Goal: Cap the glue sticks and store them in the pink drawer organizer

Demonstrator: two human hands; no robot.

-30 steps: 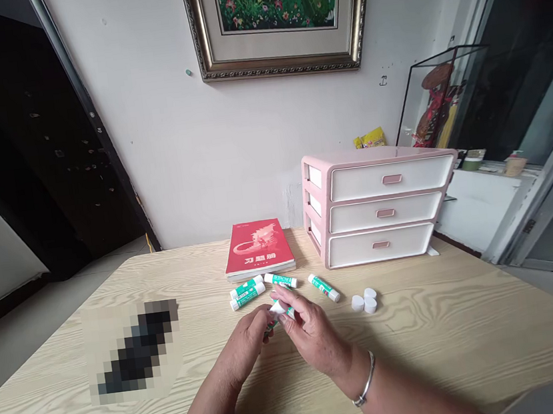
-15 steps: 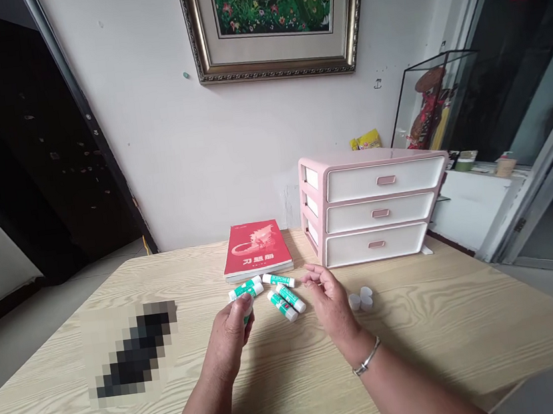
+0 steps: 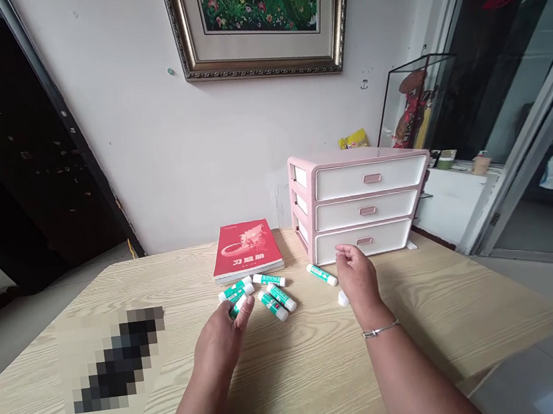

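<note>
Glue sticks (image 3: 272, 296) lie before book (image 3: 246, 249), left of drawers (image 3: 359, 203)

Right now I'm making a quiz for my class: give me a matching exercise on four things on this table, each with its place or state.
Things:
1. red book
2. drawer unit
3. left hand
4. lone glue stick

Places or states:
A. pink, all three drawers shut
B. flat near the wall, behind the glue sticks
C. lying apart, just left of the right hand
D. fingers on a green glue stick

Pairs: 1-B, 2-A, 3-D, 4-C
</note>
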